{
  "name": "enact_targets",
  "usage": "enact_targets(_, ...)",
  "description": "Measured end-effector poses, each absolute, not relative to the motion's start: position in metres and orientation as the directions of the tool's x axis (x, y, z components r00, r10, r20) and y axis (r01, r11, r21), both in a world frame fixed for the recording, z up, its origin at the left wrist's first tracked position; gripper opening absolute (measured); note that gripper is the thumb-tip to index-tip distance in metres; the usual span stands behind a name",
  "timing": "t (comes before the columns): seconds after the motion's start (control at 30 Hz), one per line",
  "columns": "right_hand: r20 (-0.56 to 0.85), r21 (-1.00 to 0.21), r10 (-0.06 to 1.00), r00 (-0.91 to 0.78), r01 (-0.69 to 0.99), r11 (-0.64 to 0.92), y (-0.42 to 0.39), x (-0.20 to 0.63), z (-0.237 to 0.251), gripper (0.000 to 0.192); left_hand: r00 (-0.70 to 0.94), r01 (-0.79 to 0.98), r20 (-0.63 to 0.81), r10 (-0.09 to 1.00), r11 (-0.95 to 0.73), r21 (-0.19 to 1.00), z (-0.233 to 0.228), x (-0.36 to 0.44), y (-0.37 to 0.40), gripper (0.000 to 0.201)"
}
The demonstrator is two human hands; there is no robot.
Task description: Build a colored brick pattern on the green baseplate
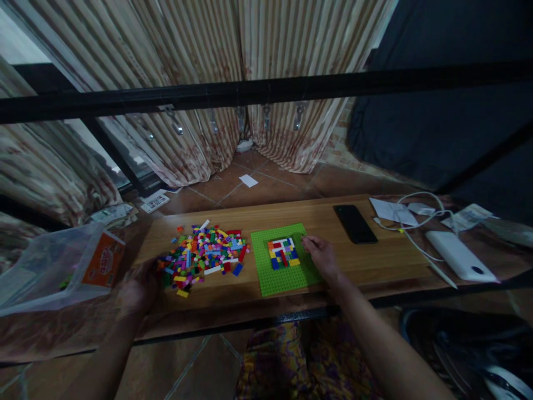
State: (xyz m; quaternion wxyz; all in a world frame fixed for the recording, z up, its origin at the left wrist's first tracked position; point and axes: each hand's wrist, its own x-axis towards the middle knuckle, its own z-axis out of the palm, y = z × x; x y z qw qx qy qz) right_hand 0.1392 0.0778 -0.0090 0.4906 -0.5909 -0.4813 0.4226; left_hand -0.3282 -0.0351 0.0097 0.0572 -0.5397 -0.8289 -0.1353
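Note:
A green baseplate [266, 283] lies on the wooden board, with a flat square patch of colored toy bricks [283, 254] built near its middle. My right hand [322, 256] is over the plate's right edge, fingers pinched together. Whether they hold a small brick or the plate's rim, I cannot make out. Left of the plate spreads a heap of loose toy bricks [212, 250] in many colors. At the heap's left edge is my left hand [139, 287], dark and blurred; its fingers are not clear.
A clear plastic tub [54, 272] with an orange label stands at far left. To the right lie a black phone [355, 224], a white power bank [460, 256], a white cable [420, 247] and papers [392, 212]. A dark metal bar [266, 89] crosses beyond the board.

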Motion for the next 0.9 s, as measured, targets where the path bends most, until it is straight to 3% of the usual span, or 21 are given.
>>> enact_targets(0.27,-0.007,-0.988,0.997,0.072,0.150,-0.017,0.074,0.146,-0.016,0.037,-0.467,0.877,0.260,0.845,0.406,0.258,0.005,-0.312,-0.041,0.041)
enact_targets(0.43,0.042,-0.957,0.999,-0.029,0.285,0.048,0.072,0.143,-0.018,0.034,-0.485,0.868,0.274,0.831,0.417,0.271,-0.001,-0.314,-0.041,0.040)
enact_targets(0.57,0.070,-0.911,0.997,-0.015,0.407,0.070,0.073,0.133,-0.015,0.026,-0.481,0.872,0.294,0.826,0.416,0.256,-0.001,-0.313,-0.041,0.037)
enact_targets(0.9,0.014,-0.916,1.000,0.010,0.400,0.009,0.074,0.130,-0.015,0.025,-0.434,0.901,0.299,0.850,0.410,0.141,0.002,-0.312,-0.043,0.038)
